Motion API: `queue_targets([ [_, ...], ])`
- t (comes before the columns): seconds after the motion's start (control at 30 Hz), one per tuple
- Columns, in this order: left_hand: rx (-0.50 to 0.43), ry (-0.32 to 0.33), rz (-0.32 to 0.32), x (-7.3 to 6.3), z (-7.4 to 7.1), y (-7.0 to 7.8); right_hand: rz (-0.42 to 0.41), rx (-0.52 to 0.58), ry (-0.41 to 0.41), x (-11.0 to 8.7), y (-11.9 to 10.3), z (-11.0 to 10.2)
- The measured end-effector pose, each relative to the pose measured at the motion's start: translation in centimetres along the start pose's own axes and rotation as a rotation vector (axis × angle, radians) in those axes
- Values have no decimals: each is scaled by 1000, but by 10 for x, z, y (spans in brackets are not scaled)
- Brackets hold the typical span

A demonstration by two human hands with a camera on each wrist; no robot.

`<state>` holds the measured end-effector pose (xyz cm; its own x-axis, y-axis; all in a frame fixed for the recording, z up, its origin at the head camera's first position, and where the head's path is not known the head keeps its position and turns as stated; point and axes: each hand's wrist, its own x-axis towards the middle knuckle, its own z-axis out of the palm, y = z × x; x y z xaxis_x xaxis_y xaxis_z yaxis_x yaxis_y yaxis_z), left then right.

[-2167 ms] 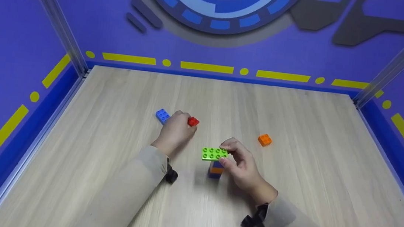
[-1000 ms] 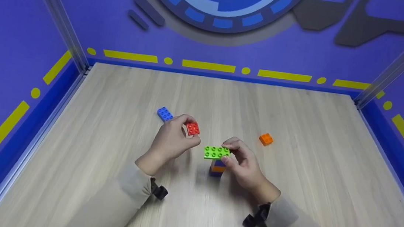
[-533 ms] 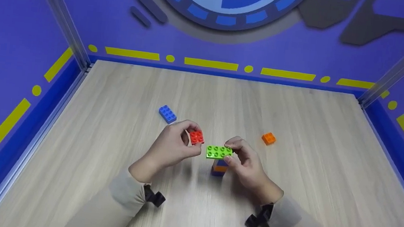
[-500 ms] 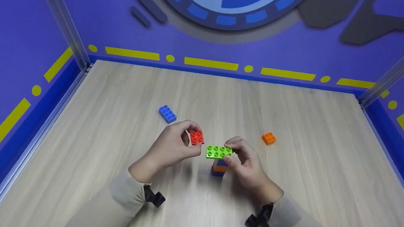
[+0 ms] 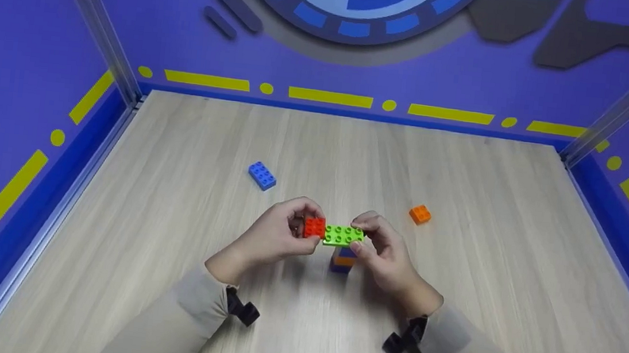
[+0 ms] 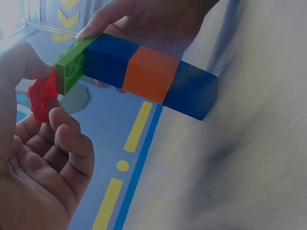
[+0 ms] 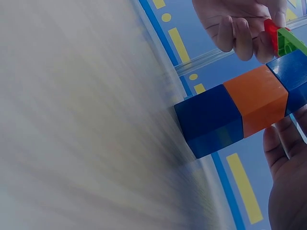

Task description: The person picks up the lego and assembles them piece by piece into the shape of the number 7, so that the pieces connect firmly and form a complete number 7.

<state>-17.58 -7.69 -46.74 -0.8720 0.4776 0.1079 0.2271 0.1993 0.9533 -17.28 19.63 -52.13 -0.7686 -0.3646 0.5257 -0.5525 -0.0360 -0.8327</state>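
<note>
My left hand pinches a small red toy brick between thumb and fingers. The red brick sits right at the left end of a longer light green brick and overlaps its edge in the left wrist view. That green brick lies across the top of an upright tower, its left part jutting out past the side. Under it come a blue brick, an orange brick and another blue brick at the bottom. My right hand grips the green brick's right end with thumb and fingertips.
On the wooden tabletop, a loose blue brick lies behind my left hand. A loose orange brick is beyond my right hand. Purple-blue panels wall the table at the back and both sides.
My left hand has lifted the red brick off the table near the blue one and carried it right and toward me, up to the green brick. My right hand keeps its grip.
</note>
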Motion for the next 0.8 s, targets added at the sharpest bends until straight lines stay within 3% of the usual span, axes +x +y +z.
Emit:
queue_targets([
  [0.47, -126, 21, -65, 0, -1, -5, -6, 5, 7, 0, 0, 1],
  [0.8, -77, 16, -77, -2, -6, -2, 13, -19, 5, 0, -1, 0],
])
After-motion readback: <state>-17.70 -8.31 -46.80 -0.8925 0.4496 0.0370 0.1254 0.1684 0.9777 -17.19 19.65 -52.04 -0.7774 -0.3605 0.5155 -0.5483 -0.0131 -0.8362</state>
